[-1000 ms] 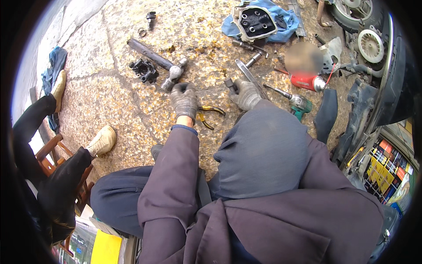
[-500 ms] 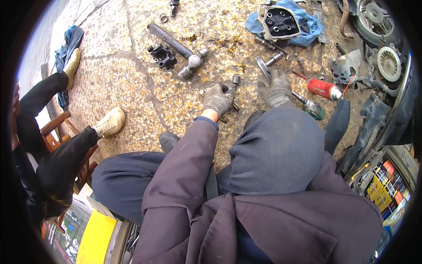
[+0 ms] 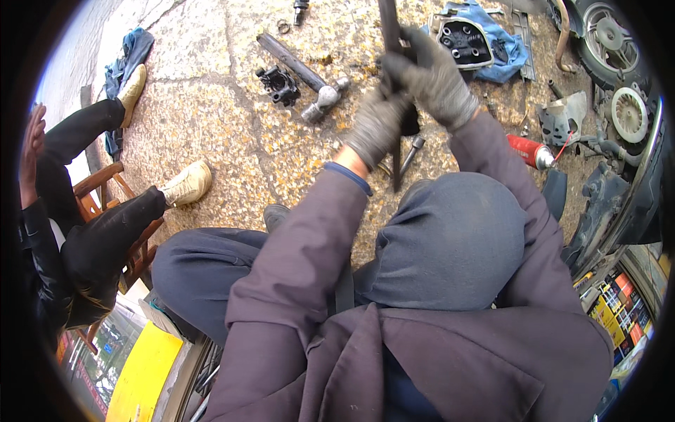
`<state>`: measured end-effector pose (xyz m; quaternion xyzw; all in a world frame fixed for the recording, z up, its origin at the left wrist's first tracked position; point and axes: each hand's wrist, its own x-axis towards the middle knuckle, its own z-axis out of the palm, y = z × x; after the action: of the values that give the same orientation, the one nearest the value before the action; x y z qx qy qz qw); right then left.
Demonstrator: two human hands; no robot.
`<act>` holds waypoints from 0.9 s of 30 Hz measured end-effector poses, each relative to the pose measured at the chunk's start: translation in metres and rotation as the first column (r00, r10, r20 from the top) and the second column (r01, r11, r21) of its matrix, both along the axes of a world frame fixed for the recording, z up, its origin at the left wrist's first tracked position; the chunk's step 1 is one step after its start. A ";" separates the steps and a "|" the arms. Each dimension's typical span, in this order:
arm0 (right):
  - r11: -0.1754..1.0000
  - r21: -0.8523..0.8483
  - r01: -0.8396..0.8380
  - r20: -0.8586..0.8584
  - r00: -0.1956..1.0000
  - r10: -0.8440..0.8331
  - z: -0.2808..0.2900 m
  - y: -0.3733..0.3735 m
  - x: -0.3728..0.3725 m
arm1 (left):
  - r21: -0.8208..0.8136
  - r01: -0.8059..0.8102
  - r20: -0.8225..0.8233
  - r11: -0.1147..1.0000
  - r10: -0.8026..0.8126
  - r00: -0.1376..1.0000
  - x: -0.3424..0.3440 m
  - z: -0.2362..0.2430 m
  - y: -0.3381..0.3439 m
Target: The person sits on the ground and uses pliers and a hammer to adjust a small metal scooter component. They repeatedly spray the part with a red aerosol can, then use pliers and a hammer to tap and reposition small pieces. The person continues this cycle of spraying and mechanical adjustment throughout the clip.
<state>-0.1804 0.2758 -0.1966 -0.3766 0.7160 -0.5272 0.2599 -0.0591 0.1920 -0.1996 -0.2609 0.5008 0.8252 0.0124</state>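
My left hand (image 3: 378, 125) and my right hand (image 3: 441, 86), both in grey work gloves, are together above the ground, fingers closed around a long dark bar-like part (image 3: 389, 24). The part runs nearly straight away from me, its near end narrow. Motion and the gloves hide its exact kind. On the ground just beyond my knee lies a metal socket tool (image 3: 413, 155), partly behind the hands. Left of my hands are a hammer (image 3: 323, 103) with a dark handle and a small black mechanical part (image 3: 278, 86).
Beyond my right hand, a metal engine cover (image 3: 463, 43) rests on a blue cloth (image 3: 517, 60). A red spray can (image 3: 530, 150) lies right of my arm, near a wheel (image 3: 609, 39) and a white fan disc (image 3: 629, 116). Another person's shoe (image 3: 187, 184) is at left.
Both hands have risen from the tools on the ground and come together on the long dark part. The right hand has moved up and away from me. The view has shifted slightly.
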 end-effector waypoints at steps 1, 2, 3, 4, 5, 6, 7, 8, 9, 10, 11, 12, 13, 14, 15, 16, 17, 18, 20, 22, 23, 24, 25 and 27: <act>0.986 -0.119 0.118 0.379 0.923 -0.065 -0.001 -0.007 -0.005 | -0.199 0.018 0.069 0.980 -0.004 0.998 -0.003 0.009 -0.020; 0.969 -0.197 0.148 0.444 0.895 -0.046 -0.003 -0.009 -0.004 | -0.261 -0.012 0.044 0.965 0.025 0.999 -0.005 0.017 -0.040; 0.988 0.040 0.152 0.221 0.963 -0.157 -0.009 -0.010 0.002 | -0.186 -0.071 0.113 0.980 0.093 0.989 -0.006 0.026 -0.062; 0.875 0.479 0.068 -0.040 0.998 -0.055 -0.017 -0.009 0.018 | -0.291 -0.069 0.152 0.954 0.118 0.981 -0.006 0.034 -0.085; 0.789 0.602 -0.122 -0.063 0.978 0.200 -0.027 -0.008 0.042 | -0.382 -0.098 0.080 0.919 0.138 0.987 -0.007 0.042 -0.108; 0.655 0.701 -0.281 -0.027 0.908 0.419 -0.037 -0.005 0.070 | -0.483 -0.075 0.166 0.873 0.175 0.970 -0.002 0.047 -0.127; 0.410 0.792 -0.452 0.162 0.803 0.573 -0.046 0.004 0.086 | -0.558 -0.087 0.123 0.826 0.186 0.975 0.004 0.050 -0.144; 0.396 0.818 -0.416 0.061 0.749 0.660 -0.060 0.004 0.109 | -0.671 -0.004 0.235 0.742 0.218 0.947 0.012 0.050 -0.160; 0.395 0.825 -0.404 0.042 0.740 0.671 -0.071 0.008 0.123 | -0.777 0.134 0.354 0.616 0.251 0.901 0.020 0.047 -0.174; 0.416 0.810 -0.413 0.052 0.757 0.652 -0.082 0.014 0.128 | -0.775 0.233 0.449 0.587 0.253 0.857 0.033 0.040 -0.181; 0.453 0.789 -0.416 0.058 0.784 0.618 -0.091 0.020 0.130 | -0.772 0.346 0.543 0.533 0.271 0.794 0.043 0.030 -0.187; 0.501 0.758 -0.419 0.060 0.808 0.586 -0.097 0.024 0.130 | -0.737 0.383 0.590 0.557 0.253 0.767 0.053 0.017 -0.190; 0.554 0.720 -0.418 0.065 0.836 0.546 -0.101 0.029 0.127 | -0.688 0.433 0.659 0.582 0.254 0.708 0.065 0.003 -0.189; 0.603 0.684 -0.412 0.066 0.857 0.511 -0.103 0.031 0.123 | -0.713 0.428 0.638 0.556 0.262 0.724 0.075 -0.011 -0.185; 0.646 0.649 -0.402 0.072 0.878 0.474 -0.102 0.032 0.118 | -0.714 0.430 0.644 0.552 0.277 0.714 0.084 -0.023 -0.183; 0.666 0.630 -0.398 0.074 0.885 0.459 -0.099 0.030 0.115 | -0.764 0.490 0.628 0.420 0.307 0.715 0.090 -0.033 -0.181; 0.684 0.613 -0.396 0.077 0.891 0.447 -0.094 0.027 0.112 | -0.781 0.461 0.606 0.421 0.335 0.722 0.092 -0.041 -0.179; 0.687 0.610 -0.394 0.072 0.892 0.447 -0.089 0.021 0.107 | -0.781 0.460 0.606 0.422 0.335 0.722 0.092 -0.047 -0.176; 0.673 0.634 -0.381 0.072 0.896 0.439 -0.075 0.003 0.098 | -0.783 0.460 0.606 0.418 0.348 0.715 0.089 -0.052 -0.172; 0.615 0.693 -0.377 -0.102 0.793 0.600 -0.060 -0.020 0.084 | -0.782 0.473 0.614 0.406 0.373 0.696 0.083 -0.053 -0.168; 0.582 0.725 -0.369 -0.232 0.665 0.710 -0.055 -0.037 0.075 | -0.771 0.493 0.629 0.402 0.364 0.687 0.080 -0.052 -0.168; 0.538 0.750 -0.385 -0.243 0.597 0.765 -0.049 -0.050 0.072 | -0.761 0.502 0.642 0.411 0.366 0.674 0.078 -0.052 -0.168; 0.567 0.727 -0.386 -0.330 0.528 0.782 -0.045 -0.063 0.069 | -0.762 0.499 0.641 0.414 0.370 0.672 0.076 -0.052 -0.169; 0.509 0.741 -0.438 -0.284 0.483 0.828 -0.041 -0.085 0.066 | -0.767 0.467 0.625 0.441 0.346 0.700 0.077 -0.054 -0.171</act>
<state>-0.1144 0.1911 -0.2374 -0.6767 0.6727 0.0150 0.2989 0.0178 0.0205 -0.2540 -0.5019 0.8194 0.2590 0.0977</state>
